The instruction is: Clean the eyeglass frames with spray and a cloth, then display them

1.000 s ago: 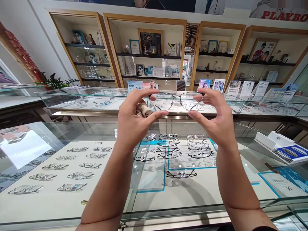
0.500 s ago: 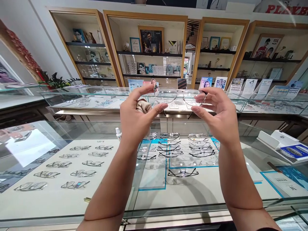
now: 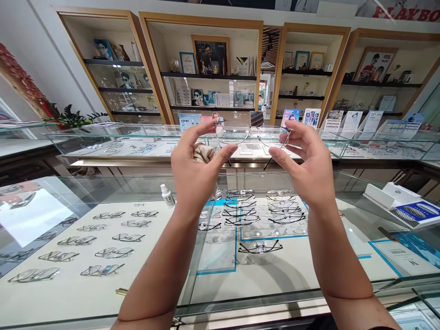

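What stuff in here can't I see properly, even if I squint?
All in the head view:
- Most of the beige cloth: hidden behind the left hand.
- Any smudges on the held glasses: too small to tell.
- One end of the gold-coloured thing: covered by the left forearm.
- Label on the white bottle: print too small to read.
- Last of the red lettering: cut off by the right edge.

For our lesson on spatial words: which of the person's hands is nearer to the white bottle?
Left. In the picture, the left hand is up and right of the white bottle, close by; the right hand is much farther to the right.
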`<move>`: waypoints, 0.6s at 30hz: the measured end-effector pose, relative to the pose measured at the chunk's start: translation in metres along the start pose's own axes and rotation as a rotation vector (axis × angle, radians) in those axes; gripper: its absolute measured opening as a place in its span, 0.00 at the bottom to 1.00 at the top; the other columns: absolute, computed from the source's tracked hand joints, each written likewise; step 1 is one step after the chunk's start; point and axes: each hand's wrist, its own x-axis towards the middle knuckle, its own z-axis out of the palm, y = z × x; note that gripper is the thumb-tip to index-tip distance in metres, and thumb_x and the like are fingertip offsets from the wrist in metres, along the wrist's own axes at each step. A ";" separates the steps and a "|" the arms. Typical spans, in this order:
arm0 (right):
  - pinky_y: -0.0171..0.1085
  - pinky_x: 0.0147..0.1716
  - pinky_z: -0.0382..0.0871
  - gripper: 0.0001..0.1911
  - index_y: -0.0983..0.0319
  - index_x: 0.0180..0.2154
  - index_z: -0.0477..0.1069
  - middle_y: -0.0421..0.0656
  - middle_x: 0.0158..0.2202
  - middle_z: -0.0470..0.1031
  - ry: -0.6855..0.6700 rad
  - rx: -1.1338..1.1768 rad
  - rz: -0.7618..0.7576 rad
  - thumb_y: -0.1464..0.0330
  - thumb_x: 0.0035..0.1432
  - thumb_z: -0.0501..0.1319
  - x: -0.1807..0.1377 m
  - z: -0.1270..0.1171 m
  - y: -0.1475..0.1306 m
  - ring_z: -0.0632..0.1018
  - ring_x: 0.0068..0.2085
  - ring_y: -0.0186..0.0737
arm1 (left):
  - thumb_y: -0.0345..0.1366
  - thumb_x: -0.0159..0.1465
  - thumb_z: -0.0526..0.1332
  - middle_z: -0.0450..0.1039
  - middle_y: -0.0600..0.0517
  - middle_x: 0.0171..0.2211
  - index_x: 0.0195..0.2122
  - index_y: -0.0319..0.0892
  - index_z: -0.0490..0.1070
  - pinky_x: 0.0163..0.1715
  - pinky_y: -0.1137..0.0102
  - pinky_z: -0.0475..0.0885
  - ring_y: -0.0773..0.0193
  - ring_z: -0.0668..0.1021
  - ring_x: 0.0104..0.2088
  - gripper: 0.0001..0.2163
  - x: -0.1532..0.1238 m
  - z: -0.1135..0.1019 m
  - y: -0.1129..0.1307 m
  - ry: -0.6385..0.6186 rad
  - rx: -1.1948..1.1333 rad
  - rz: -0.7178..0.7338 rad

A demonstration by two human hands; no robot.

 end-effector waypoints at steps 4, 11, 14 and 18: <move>0.58 0.66 0.78 0.30 0.50 0.65 0.75 0.49 0.59 0.81 0.053 -0.001 0.003 0.49 0.66 0.74 -0.001 0.003 0.004 0.81 0.62 0.54 | 0.57 0.65 0.76 0.81 0.48 0.54 0.60 0.51 0.79 0.36 0.67 0.80 0.59 0.83 0.43 0.27 -0.001 0.002 0.003 0.007 0.005 -0.034; 0.63 0.65 0.80 0.33 0.51 0.66 0.77 0.50 0.65 0.80 0.079 -0.083 0.028 0.46 0.66 0.72 -0.001 0.002 -0.001 0.80 0.67 0.60 | 0.59 0.63 0.77 0.82 0.48 0.55 0.60 0.55 0.79 0.35 0.65 0.80 0.56 0.83 0.45 0.28 -0.003 0.003 0.009 0.031 0.043 -0.070; 0.65 0.65 0.80 0.34 0.50 0.68 0.76 0.49 0.67 0.80 0.081 -0.106 0.030 0.46 0.66 0.72 -0.002 0.002 -0.002 0.81 0.67 0.61 | 0.60 0.63 0.77 0.83 0.47 0.55 0.60 0.54 0.80 0.32 0.66 0.78 0.57 0.83 0.43 0.28 -0.003 0.003 0.010 0.032 0.059 -0.064; 0.67 0.65 0.79 0.35 0.51 0.69 0.76 0.51 0.66 0.81 0.082 -0.130 0.039 0.46 0.67 0.71 -0.003 0.004 -0.001 0.81 0.67 0.62 | 0.60 0.64 0.76 0.83 0.46 0.56 0.61 0.53 0.79 0.28 0.68 0.75 0.61 0.82 0.39 0.28 -0.003 0.004 0.012 0.028 0.061 -0.066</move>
